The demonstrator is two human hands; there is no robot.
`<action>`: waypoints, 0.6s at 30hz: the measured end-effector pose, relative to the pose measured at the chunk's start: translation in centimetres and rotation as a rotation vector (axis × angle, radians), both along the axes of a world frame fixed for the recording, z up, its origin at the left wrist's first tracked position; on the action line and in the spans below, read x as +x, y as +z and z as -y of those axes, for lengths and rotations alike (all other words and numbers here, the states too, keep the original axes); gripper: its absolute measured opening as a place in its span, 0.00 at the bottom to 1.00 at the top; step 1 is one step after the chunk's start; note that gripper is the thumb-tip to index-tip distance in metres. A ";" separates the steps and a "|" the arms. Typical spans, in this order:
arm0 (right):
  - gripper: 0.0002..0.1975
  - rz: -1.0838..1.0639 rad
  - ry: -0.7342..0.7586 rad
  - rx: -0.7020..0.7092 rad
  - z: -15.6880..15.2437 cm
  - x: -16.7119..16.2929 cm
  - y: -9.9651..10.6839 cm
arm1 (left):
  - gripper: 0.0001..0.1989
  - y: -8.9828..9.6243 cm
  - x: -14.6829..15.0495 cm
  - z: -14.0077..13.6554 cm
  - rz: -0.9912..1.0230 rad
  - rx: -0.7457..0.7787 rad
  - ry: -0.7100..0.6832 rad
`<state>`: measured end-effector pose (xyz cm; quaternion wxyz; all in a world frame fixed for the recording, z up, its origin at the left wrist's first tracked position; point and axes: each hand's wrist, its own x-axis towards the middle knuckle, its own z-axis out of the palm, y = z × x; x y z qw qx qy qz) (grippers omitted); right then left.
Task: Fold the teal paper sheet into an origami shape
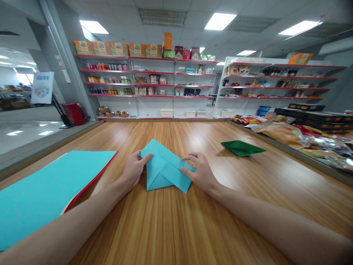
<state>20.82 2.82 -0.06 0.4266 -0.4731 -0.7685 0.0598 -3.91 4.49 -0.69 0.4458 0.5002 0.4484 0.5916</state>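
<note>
A partly folded sheet of light blue paper (165, 167) is held just over the table between both hands, tilted, with creases and a triangular flap at its lower left. My left hand (135, 167) pinches its left edge, thumb on top and fingers behind. At the right end, my right hand (200, 171) grips the folded strip, its thumb on the near face and the fingers at the upper edge. To the right of that hand lies a green folded paper boat (242, 148), touched by neither hand.
A stack of coloured paper (55, 180), blue on top with red below, lies at the left of the wooden table (154, 235). Packaged snacks (292, 134) and black boxes (317, 117) crowd the right side. Stocked shelves (153, 95) stand beyond the far edge.
</note>
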 end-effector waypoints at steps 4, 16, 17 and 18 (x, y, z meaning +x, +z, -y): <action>0.21 0.233 0.203 0.101 1.1 -0.2 0.2 | 0.22 0.1 0.5 0.2 -0.281 0.034 -0.072; 0.11 0.499 0.493 0.057 2.4 -0.4 0.4 | 0.23 -0.1 2.8 4.0 -1.353 0.411 -0.142; 0.10 0.489 0.519 0.069 2.3 -0.2 0.4 | 0.26 0.0 3.0 4.3 -1.402 0.374 -0.193; 0.09 0.474 0.552 0.081 2.3 -0.1 0.3 | 0.29 0.1 3.0 4.5 -1.439 0.334 -0.238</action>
